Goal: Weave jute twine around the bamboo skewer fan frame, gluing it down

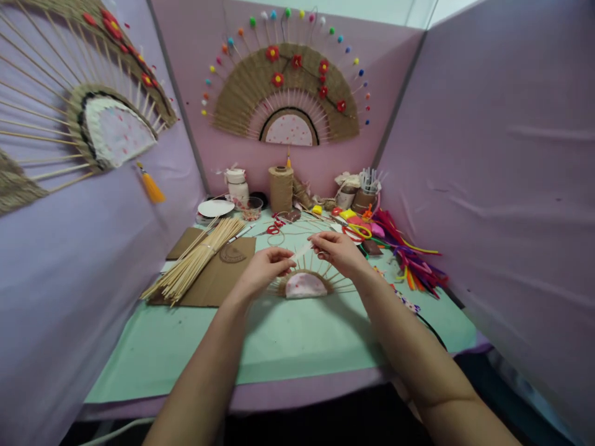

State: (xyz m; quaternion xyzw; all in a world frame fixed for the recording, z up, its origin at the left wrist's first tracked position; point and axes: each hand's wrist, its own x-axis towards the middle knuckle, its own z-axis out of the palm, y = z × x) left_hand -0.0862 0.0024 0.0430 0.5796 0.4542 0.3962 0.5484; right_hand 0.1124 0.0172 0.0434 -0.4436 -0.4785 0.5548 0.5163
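Note:
A short whitish strip [302, 251], perhaps tape or paper, stretches between my two hands. My left hand [268, 266] pinches its left end between thumb and fingertips. The other end sits in the closed fingertips of my right hand [340, 251], slightly higher. Just below the hands, a small half-round fan [305, 286] lies on the table, with thin sticks spreading from a twine band around a white spotted centre. My hands partly hide its upper sticks.
Bundled sticks [199, 263] lie on cardboard [239, 272] at left. Red-handled scissors [273, 229], a twine spool [281, 189] and a white jar [237, 186] are behind. Colourful pipe cleaners [413, 260] are at right. A larger fan [288, 87] hangs on the back wall.

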